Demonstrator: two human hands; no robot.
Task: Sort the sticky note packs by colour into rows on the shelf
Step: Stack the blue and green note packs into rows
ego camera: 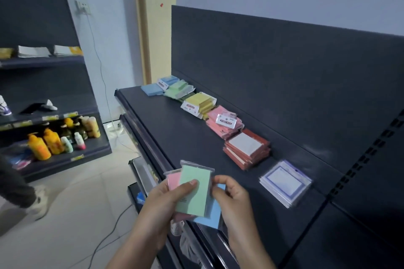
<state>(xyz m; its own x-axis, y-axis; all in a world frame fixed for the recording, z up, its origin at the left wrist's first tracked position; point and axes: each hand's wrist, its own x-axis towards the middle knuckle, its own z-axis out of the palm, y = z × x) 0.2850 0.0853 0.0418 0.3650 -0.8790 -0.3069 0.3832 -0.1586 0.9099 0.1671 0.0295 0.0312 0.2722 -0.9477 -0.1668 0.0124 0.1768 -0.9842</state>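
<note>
Held items: left hand (166,201) grips a fan of three packs over the shelf's front edge, thumb pressed on the green pack (194,190) on top. The pink pack (173,181) shows behind it on the left, the blue pack (209,216) beneath on the right. Right hand (234,199) pinches the green pack's right edge, fingers curled.

Shelf (175,137), dark, top tier. Piles run along the back panel, far to near:
- blue pile (153,89), at the far end
- green pile (178,90), touching the blue
- yellow pile (200,103), one pack in a white sleeve
- pink pile (223,124), loosely heaped, a white "STICKY NOTE" label on top
- red pile (247,150), a white-faced pack uppermost
- purple-bordered pile (285,183), nearest, set apart from the red

The front half of the tier lies bare between hands and piles.

Surroundings: a second rack (54,85) on the left wall carrying bottles (52,142); a cable (109,231) trailing over the tiled floor; another person's leg and shoe (36,205) at the left edge.
</note>
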